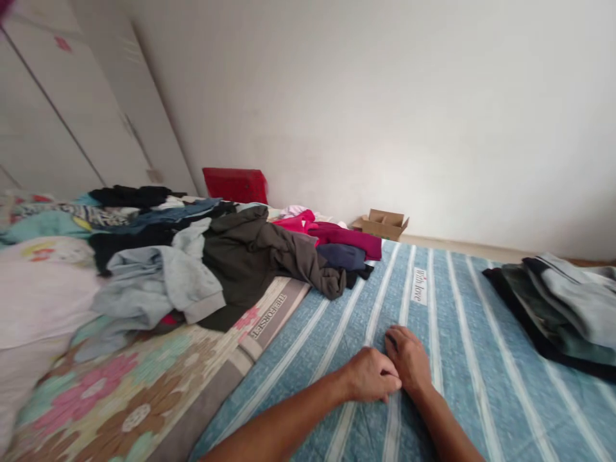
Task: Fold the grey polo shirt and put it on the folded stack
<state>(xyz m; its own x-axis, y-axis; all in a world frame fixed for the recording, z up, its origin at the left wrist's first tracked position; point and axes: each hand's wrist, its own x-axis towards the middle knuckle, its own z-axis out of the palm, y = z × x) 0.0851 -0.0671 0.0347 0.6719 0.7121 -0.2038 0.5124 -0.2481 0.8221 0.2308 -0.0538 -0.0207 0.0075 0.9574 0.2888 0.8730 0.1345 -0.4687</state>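
Note:
My left hand (pixel 374 374) is curled into a loose fist on the blue striped sheet (pixel 443 333), and no object shows in it. Right beside it, touching or nearly so, my right hand (pixel 409 357) also has its fingers bent in, knuckles up; nothing shows in its grasp, though its fingertips are partly hidden. Just beyond them lies the white "With love" label (pixel 420 286) on the sheet. To the left, a dark olive-brown garment (pixel 250 250) reaches over the sheet's edge with a sleeve. A crumpled light grey garment (pixel 158 282) lies against it.
Folded clothes (pixel 553 308) are stacked at the right. Magenta clothing (pixel 346 237) and a navy piece (pixel 341 255) lie at the back of the sheet. Floral bedding (pixel 120 410) covers the left side. Behind are an open cardboard box (pixel 382 224), a red case-like object (pixel 235 185) and a wardrobe (pixel 77 96).

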